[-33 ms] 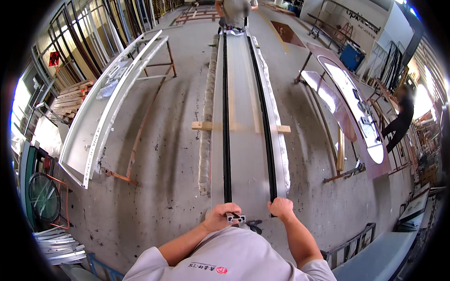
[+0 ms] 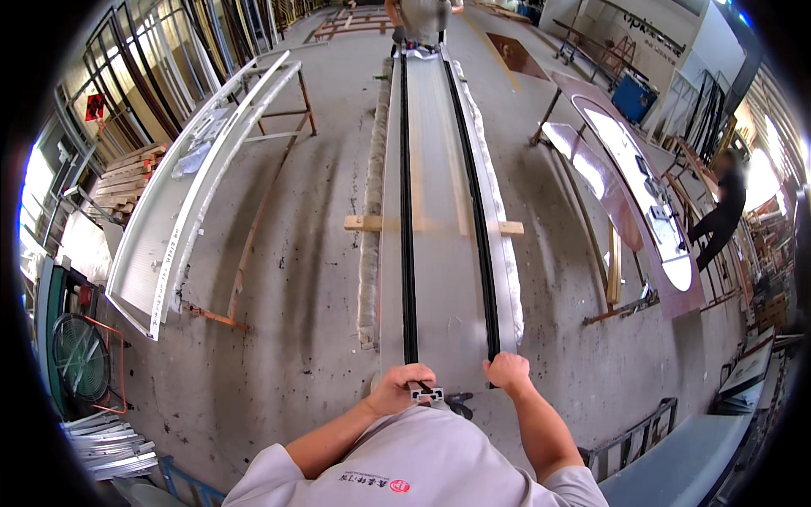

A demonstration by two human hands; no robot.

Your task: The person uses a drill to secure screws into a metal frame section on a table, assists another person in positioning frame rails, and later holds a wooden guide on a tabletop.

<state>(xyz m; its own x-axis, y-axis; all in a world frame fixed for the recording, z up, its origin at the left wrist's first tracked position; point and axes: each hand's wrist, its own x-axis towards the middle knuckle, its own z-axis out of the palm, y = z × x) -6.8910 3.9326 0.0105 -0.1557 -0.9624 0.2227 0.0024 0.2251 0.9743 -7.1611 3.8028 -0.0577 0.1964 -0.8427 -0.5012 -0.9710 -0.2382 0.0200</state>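
Rails | long axes pointing away | left grip, right grip: each curled round one

Panel: pale grey. Two bars on panel: black. Wood strip under panel: tan. Floor around panel: grey, dark specks. Left of panel: white frame, green fan. Right of panel: blue bin. Near end of panel: light grey shirt, red emblem.

The padded stand is carrying a hazy sheet and black rails; left of it, a rack is holding a white frame; right, a second rack, a brown panel
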